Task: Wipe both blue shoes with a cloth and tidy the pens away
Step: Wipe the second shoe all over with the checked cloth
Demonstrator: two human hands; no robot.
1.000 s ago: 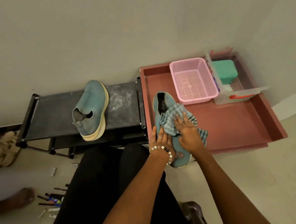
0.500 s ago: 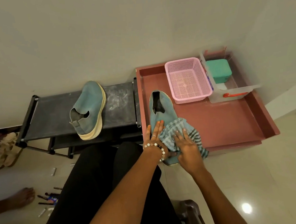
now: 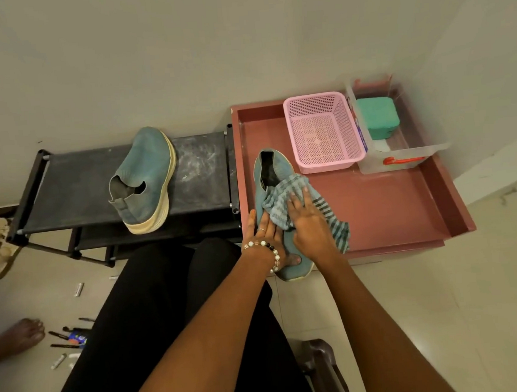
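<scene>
Pale tiled floor, plain wall behind.
Pens (image 3: 68, 337) lie on the floor; left hand (image 3: 262, 240) steadies the blue shoe (image 3: 269, 176) with straight fingers, right hand (image 3: 309, 223) presses the striped cloth (image 3: 284, 191) flat-fingered, on the red tray (image 3: 390, 211). Second shoe (image 3: 144, 179) sits on the black rack (image 3: 76, 190). No writing is readable.

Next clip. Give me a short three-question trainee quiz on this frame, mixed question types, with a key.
1. True or false: the pink basket holds pens.
2. Which hand presses the striped cloth onto the shoe on the tray? A left, B right
3. Fill in: the other blue shoe sits on the black ____.

Key:
1. False; it looks empty, and the pens lie on the floor.
2. B; the right hand lies flat on it, while the left hand steadies the shoe.
3. Rack.
</scene>
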